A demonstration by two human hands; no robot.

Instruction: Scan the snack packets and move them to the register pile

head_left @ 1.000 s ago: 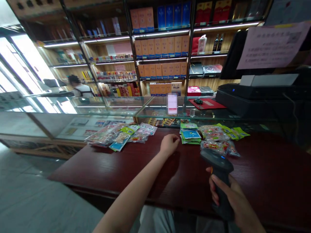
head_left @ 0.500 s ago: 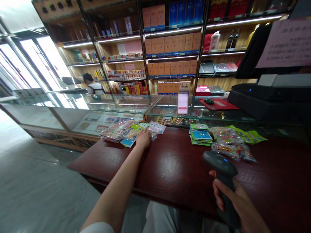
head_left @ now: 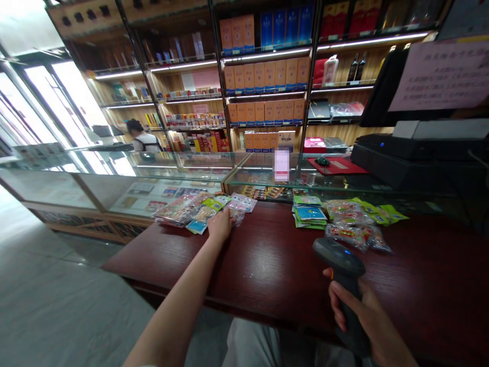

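My left hand is stretched out to the pile at the table's left. Its fingers are curled at the right edge of a green and blue snack packet, and the fingertips are partly hidden. Clear-wrapped packets lie left of it, and a pale pink packet lies just to its right. My right hand is wrapped round the handle of a black barcode scanner with a blue light, held over the table's right side. Beyond the scanner are a stack of green and blue packets and red-and-clear snack bags.
The dark red table meets a glass display counter at its back. A monitor with a pink notice and a black machine stand at right. Another person is behind the far counter. Shelves of boxes line the wall.
The whole view has shifted slightly left. My left hand has drawn back a little at the packets. The scanner stays in my right hand.
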